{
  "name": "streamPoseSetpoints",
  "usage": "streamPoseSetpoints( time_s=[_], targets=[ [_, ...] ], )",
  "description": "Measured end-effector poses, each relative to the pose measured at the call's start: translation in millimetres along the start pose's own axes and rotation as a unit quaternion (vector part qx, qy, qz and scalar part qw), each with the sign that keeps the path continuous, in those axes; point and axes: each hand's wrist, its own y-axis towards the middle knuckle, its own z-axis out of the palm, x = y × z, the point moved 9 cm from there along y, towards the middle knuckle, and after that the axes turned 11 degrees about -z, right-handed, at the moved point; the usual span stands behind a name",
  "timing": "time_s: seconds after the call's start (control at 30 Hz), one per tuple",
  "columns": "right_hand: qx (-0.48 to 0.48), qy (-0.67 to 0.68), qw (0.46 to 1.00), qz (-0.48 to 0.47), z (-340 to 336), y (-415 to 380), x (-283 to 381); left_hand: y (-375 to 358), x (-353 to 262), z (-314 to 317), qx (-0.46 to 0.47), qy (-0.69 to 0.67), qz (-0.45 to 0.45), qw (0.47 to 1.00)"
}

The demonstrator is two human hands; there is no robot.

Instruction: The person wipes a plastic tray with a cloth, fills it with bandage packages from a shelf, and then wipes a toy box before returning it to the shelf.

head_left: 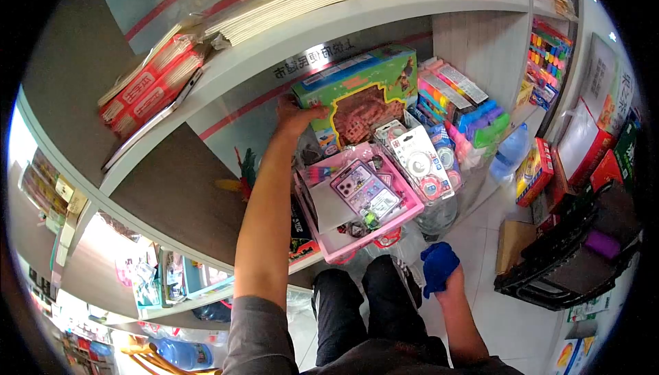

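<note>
My left hand (296, 115) reaches up into the shelf and grips the left edge of a green toy box (367, 90) with a brown blocky picture on its front. Below my chest, my right hand (451, 284) is closed on a bunched blue cloth (439, 265). Between them a pink tray (333, 244) sits tilted at the shelf's front edge. In it lies a phone-shaped toy pack (365, 189) among small items. White blister packs (420, 162) lean beside the tray, right of the box.
Marker packs (453, 90) and colourful squeeze bottles (487, 124) stand at the shelf's right. Above, a shelf board (288, 38) carries stacked paper packs (281, 11). A black crate (570, 258) and boxes (534, 172) stand at right. Clear plastic jars (438, 217) are under the tray.
</note>
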Motion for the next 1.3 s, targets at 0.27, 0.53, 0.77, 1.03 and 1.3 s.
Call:
streamPoseSetpoints(
  time_s=[0.27, 0.53, 0.77, 1.03, 1.3],
  targets=[
    [0.012, -0.019, 0.999, -0.031, 35.8, 14.0, 20.6, -34.0, -51.2, -2.5, 0.041, -0.057, 0.05, 0.996],
    [0.004, -0.015, 0.999, -0.047, 51.8, 21.8, 24.7, -115.3, -156.3, -24.3, -0.039, -0.034, 0.204, 0.978],
    [0.032, -0.025, 0.994, -0.1, 62.9, 10.5, 43.3, -218.2, -189.6, -13.6, -0.055, 0.089, 0.252, 0.962],
    [-0.013, 0.088, 0.985, -0.145, 39.7, -45.5, 99.2, -328.2, -187.1, -37.8, -0.024, 0.044, 0.413, 0.909],
    [0.112, 0.048, 0.886, -0.448, 56.8, -168.7, 235.7, -461.5, -154.5, -114.1, -0.118, -0.04, 0.405, 0.906]
  ],
)
